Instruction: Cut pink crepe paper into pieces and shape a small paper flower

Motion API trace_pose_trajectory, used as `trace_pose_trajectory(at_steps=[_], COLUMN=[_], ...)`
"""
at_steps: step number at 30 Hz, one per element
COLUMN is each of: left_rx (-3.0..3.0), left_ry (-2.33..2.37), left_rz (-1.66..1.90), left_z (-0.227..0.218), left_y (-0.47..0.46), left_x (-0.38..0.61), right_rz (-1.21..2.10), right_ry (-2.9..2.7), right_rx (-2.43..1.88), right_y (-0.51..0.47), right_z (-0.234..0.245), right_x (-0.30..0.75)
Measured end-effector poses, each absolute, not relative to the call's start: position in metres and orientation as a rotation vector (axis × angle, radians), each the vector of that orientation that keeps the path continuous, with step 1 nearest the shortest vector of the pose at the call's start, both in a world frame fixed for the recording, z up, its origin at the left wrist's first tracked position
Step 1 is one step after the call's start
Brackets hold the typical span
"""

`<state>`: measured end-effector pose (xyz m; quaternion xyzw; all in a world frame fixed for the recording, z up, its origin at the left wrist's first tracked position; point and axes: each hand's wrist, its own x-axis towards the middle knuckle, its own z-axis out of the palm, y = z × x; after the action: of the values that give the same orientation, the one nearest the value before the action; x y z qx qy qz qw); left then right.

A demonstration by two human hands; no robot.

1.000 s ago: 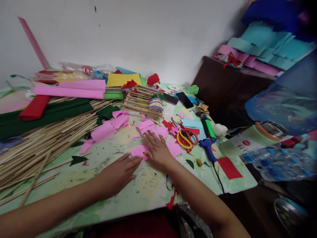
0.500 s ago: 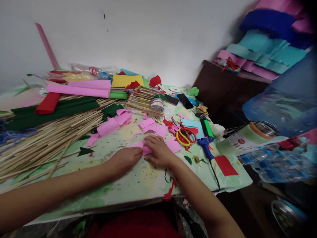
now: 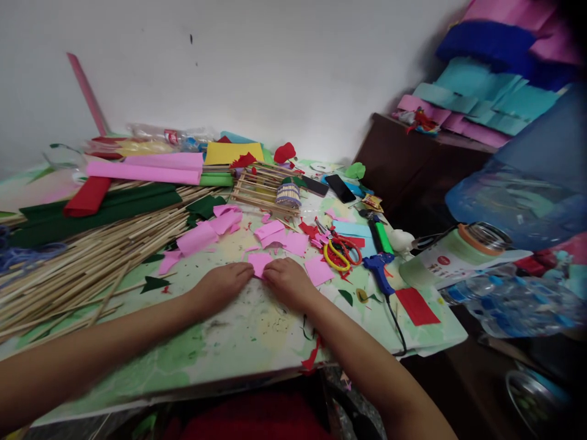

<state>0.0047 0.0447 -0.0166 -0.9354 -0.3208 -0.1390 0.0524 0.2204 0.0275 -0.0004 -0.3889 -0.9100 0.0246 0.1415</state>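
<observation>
A small pink piece of felt or paper (image 3: 259, 263) lies between my two hands, low over the tabletop. My left hand (image 3: 224, 284) has its fingers closed together at the piece's left edge. On the opposite edge, my right hand (image 3: 290, 282) pinches it, fingers bent and thumb tucked below. Just right of that hand lies another pink square (image 3: 319, 271). Beyond the hands are pink scraps (image 3: 280, 237) and a larger crumpled pink strip (image 3: 202, 237). Yellow-handled scissors (image 3: 336, 256) and red-handled scissors (image 3: 352, 249) rest to the right.
Bamboo sticks (image 3: 92, 263) cover the left side. A small stick frame (image 3: 261, 190) stands at the back. A blue glue gun (image 3: 380, 272) with its cord, a phone (image 3: 340, 188), a red square (image 3: 418, 306) and a tilted flask (image 3: 452, 256) are on the right.
My right hand has drawn back off the top of the pink piece to its right edge. My left hand has shifted slightly up, and more of the piece shows between them.
</observation>
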Motion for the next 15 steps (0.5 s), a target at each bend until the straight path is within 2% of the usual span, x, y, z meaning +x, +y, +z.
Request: trace_pose_trajectory(at_steps=[9, 15], left_rx=[-2.855, -2.892], left_ry=[-1.054, -1.098], left_rz=[-0.573, -0.65], left_z=[-0.016, -0.014], left_y=[0.049, 0.051], left_x=[0.008, 0.008], right_rz=[-0.006, -0.135], right_ry=[-2.555, -2.523], right_rx=[-1.219, -1.19], right_y=[0.017, 0.026], right_z=[0.009, -0.004], right_x=[0.215, 0.213])
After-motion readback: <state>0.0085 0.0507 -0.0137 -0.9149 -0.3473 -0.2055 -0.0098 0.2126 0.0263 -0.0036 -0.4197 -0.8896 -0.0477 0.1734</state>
